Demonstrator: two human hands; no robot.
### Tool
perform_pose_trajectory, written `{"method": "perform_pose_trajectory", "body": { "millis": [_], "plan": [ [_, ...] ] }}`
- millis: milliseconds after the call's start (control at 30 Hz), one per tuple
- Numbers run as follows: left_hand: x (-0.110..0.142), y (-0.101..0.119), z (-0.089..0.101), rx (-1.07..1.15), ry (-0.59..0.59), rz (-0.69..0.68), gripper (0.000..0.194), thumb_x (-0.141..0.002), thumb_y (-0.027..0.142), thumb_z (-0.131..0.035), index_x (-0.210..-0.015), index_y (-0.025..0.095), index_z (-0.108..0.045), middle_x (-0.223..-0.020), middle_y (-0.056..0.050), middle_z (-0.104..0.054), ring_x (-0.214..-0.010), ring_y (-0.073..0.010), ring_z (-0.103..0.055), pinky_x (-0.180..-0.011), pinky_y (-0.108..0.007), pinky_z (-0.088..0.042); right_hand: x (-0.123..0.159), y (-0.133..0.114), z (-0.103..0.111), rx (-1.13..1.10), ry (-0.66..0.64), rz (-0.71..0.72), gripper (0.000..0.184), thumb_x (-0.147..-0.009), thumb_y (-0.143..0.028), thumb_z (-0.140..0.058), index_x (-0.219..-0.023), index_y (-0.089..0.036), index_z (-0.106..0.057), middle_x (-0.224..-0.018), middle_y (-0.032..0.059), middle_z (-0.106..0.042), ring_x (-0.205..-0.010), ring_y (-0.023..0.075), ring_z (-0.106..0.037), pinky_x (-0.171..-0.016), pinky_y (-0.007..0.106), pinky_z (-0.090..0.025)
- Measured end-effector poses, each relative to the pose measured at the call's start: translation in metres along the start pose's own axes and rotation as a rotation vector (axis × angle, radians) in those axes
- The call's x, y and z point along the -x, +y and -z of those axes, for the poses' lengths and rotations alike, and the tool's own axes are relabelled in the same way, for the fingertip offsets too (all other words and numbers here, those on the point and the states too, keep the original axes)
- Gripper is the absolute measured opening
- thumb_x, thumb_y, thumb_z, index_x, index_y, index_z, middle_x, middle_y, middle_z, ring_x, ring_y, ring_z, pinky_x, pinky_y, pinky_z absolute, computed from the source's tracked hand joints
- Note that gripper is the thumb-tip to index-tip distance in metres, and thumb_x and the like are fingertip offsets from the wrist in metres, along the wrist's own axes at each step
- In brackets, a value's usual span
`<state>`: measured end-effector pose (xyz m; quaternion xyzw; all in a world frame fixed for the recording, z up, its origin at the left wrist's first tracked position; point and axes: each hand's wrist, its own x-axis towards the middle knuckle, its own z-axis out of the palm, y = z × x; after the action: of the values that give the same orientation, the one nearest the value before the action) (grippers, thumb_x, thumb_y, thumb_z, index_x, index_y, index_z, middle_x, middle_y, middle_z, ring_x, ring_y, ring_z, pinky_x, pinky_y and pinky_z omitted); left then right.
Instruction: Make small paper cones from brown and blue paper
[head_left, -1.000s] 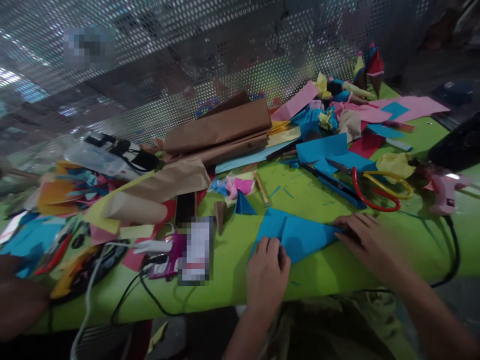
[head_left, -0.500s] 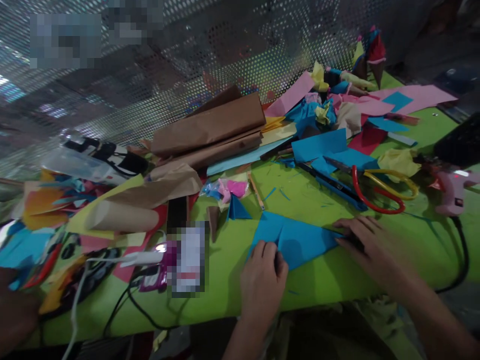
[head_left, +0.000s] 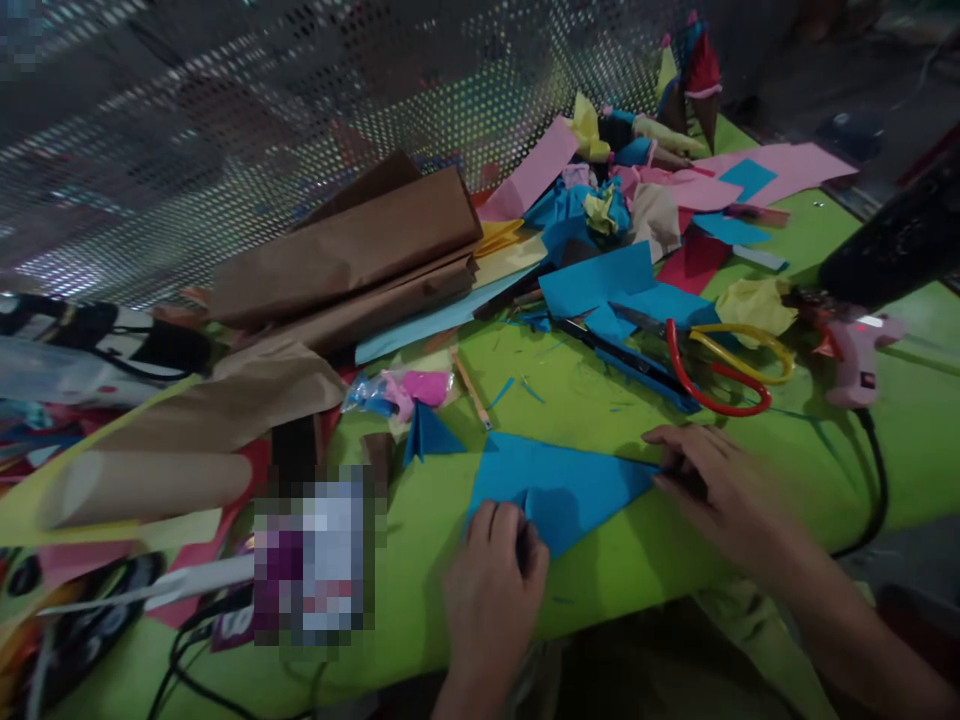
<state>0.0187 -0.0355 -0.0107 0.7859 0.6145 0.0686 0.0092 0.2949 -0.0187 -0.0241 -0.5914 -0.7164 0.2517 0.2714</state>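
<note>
A blue sheet of paper (head_left: 574, 484), folded into a long pointed shape, lies on the green tabletop. My left hand (head_left: 496, 570) is at its lower left edge, with curled fingers gripping the paper near a short raised fold. At the narrow right tip, my right hand (head_left: 701, 480) pinches the paper between thumb and fingers. Just beyond the sheet are a small folded blue paper piece (head_left: 433, 433) and a pencil (head_left: 472, 390). Scissors (head_left: 724, 370) with red and yellow handles rest beyond my right hand.
Brown paper rolls (head_left: 352, 245) lie along the perforated back panel. Coloured paper scraps (head_left: 600, 285) crowd the far right. A pink glue gun (head_left: 861, 360) stands at right, its black cord trailing down. White and black cables run near the lower left.
The camera view has turned right, so things appear further left. Another person's hand at the left edge is out of view. Both my hands stay on the blue paper.
</note>
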Motion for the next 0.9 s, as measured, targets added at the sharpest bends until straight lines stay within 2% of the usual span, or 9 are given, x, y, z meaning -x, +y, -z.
{"method": "perform_pose_trajectory", "body": {
  "millis": [333,633,900],
  "plan": [
    [-0.0005,-0.0035,0.0004,-0.014,-0.039,0.0,0.016,-0.095,0.021,-0.05,-0.08,0.024,-0.046,-0.078,-0.001,-0.054,-0.065,-0.0173,-0.052,-0.053,-0.029,-0.031,-0.0002,-0.0026,-0.0001,0.009,0.005,-0.029,0.028,-0.098,-0.029,-0.052,-0.125,-0.023,-0.056,-0.106,0.0106,-0.066,-0.091,0.0259,-0.065,-0.077,0.042,-0.055],
    [-0.0027,-0.0029,0.0003,-0.005,-0.024,0.004,0.017,-0.095,0.02,-0.048,-0.078,0.023,-0.047,-0.076,-0.001,-0.053,-0.059,-0.0151,-0.049,-0.05,-0.028,-0.028,-0.0013,-0.0035,0.0006,0.031,-0.003,-0.029,0.025,-0.099,-0.029,-0.051,-0.123,-0.023,-0.057,-0.104,0.0105,-0.066,-0.094,0.0271,-0.065,-0.077,0.042,-0.054],
    [-0.0047,0.0011,0.0024,-0.024,-0.052,0.036,0.015,-0.092,0.017,-0.05,-0.079,0.023,-0.047,-0.079,-0.001,-0.056,-0.063,-0.0163,-0.053,-0.052,-0.03,-0.031,-0.0028,-0.0002,-0.0003,0.022,0.04,0.009,0.026,-0.099,-0.032,-0.05,-0.12,-0.025,-0.064,-0.102,0.0106,-0.068,-0.091,0.0269,-0.066,-0.076,0.042,-0.056]
  ]
}}
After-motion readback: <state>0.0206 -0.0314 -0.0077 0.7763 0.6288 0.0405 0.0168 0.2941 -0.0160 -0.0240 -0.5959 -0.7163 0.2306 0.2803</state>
